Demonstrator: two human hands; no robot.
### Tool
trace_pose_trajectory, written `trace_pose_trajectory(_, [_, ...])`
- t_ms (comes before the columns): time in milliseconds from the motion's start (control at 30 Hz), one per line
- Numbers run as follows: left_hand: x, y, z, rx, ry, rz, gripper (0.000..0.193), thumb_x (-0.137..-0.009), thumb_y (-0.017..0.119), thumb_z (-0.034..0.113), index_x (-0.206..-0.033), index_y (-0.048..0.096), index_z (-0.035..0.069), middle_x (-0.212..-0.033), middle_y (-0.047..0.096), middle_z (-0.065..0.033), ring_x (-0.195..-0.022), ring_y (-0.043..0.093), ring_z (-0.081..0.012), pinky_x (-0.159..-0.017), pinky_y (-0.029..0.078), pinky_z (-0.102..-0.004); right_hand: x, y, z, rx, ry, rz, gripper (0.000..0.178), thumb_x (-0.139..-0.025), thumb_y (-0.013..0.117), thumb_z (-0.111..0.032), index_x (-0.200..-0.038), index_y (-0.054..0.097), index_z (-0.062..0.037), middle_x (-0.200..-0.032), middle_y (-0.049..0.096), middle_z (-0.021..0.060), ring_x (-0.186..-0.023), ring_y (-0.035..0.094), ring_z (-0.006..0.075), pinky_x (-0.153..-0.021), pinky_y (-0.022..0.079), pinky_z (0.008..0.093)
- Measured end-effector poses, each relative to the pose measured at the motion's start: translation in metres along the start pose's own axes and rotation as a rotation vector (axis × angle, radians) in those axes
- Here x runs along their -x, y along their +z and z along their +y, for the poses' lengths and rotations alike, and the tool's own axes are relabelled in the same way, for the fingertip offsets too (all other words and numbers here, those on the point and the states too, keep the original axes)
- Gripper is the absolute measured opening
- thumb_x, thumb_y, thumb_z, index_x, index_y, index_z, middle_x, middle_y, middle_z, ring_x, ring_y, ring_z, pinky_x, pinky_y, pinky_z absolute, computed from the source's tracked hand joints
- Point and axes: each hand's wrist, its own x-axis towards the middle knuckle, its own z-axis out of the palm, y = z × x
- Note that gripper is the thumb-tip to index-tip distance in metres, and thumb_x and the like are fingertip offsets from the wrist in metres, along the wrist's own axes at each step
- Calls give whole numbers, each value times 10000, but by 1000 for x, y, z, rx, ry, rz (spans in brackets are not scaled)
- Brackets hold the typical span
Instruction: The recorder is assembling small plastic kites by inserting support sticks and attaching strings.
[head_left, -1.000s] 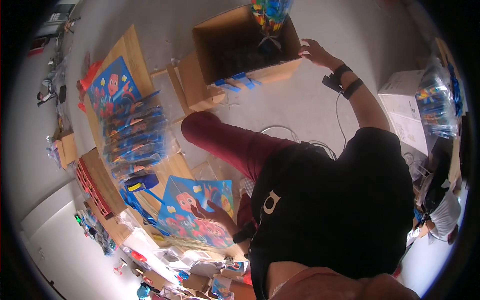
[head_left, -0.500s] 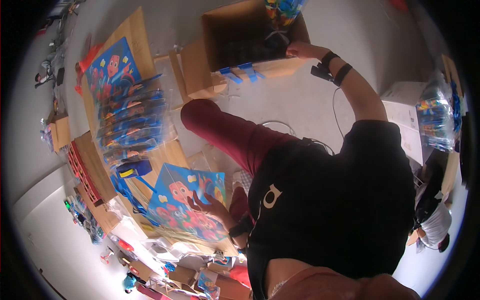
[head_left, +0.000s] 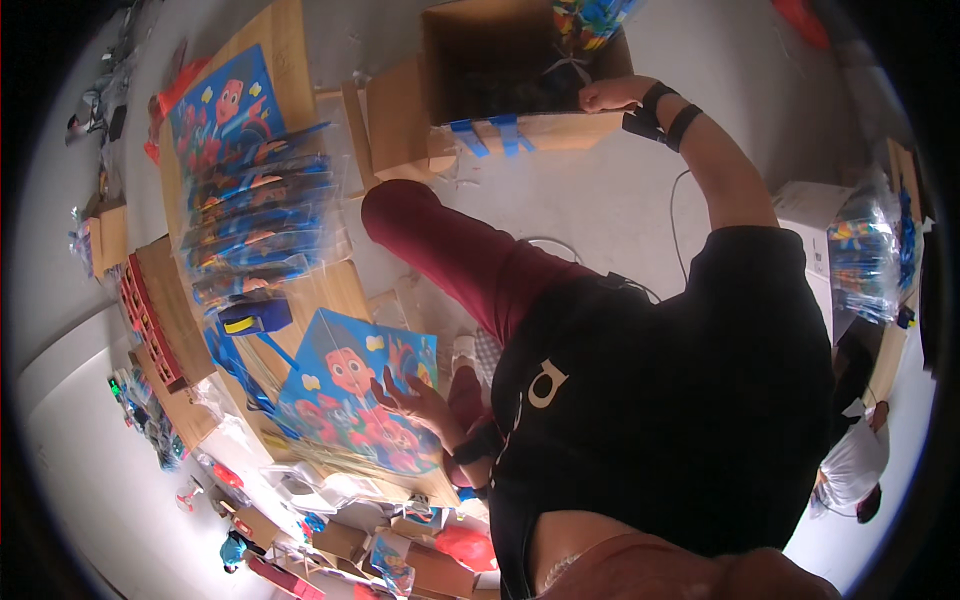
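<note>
My right hand [head_left: 610, 94] is closed at the right edge of an open cardboard box [head_left: 580, 128]. Its fingers meet the twisted neck of a clear plastic bag [head_left: 590, 22] full of bright multicoloured pieces. The bag lies at the box's far right corner, and my fingers partly hide the grip. My left hand [head_left: 418, 402] is open, palm up and fingers spread, with nothing in it. It is over a blue printed sheet with cartoon figures [head_left: 345, 365] on the wooden table [head_left: 345, 290]; whether it touches the sheet I cannot tell.
A row of plastic-wrapped blue packets [head_left: 265, 215] covers the table's middle, with another cartoon sheet [head_left: 230, 105] beyond. A blue tape dispenser [head_left: 255, 317] sits near blue straps. At the right stand a white carton [head_left: 805, 205] and bagged goods [head_left: 862, 260]. A cable [head_left: 672, 215] crosses the floor.
The view has shifted slightly, moving the table lower left and the box right and up. My right hand stays at the bag's neck; my left hand stays open over the sheet.
</note>
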Motion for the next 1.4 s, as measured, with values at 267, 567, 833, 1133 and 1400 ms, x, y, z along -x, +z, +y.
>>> trace_pose_trajectory(267, [3, -10, 3, -56, -88, -2, 348, -990, 598, 225, -1293, 596, 53, -1390, 464, -238, -1281, 456, -420, -1009, 427, -561, -20, 2, -9, 433, 51, 56, 268, -939, 560, -255, -1095, 637, -51, -1067, 658, 154, -981, 638, 335, -817, 505, 426])
trace_pose_trajectory(567, [10, -2, -4, -61, -71, 8, 344, -983, 591, 214, -1289, 601, 59, -1383, 478, -233, -1231, 483, -429, -979, 436, -563, -33, 16, 29, 107, 81, 239, 249, -885, 565, -222, -1025, 662, -40, -1007, 683, 139, -989, 642, 313, -854, 496, 419])
trace_pose_trajectory(833, [8, -1, -2, -52, -100, -29, 356, -997, 578, 242, -1301, 594, 56, -1377, 471, -231, -1231, 493, -425, -967, 451, -557, -23, 22, 3, -97, 49, 125, 205, -900, 567, -232, -974, 624, -50, -923, 639, 72, -919, 596, 239, -829, 463, 387])
trace_pose_trajectory(1133, [13, 4, -7, -65, -123, -43, 360, -996, 582, 236, -1309, 591, 59, -1388, 479, -229, -1252, 474, -420, -995, 425, -562, -21, 18, -12, -314, 119, 73, 162, -907, 534, -212, -939, 613, -75, -812, 540, -25, -775, 516, 129, -735, 441, 302])
trace_pose_trajectory(1400, [12, 4, -2, -65, -129, -57, 373, -986, 599, 205, -1330, 584, 62, -1405, 473, -232, -1255, 469, -427, -1000, 422, -565, -24, 18, -5, -417, 223, 86, 201, -954, 560, -292, -955, 625, -101, -804, 585, -33, -713, 531, 139, -649, 445, 311])
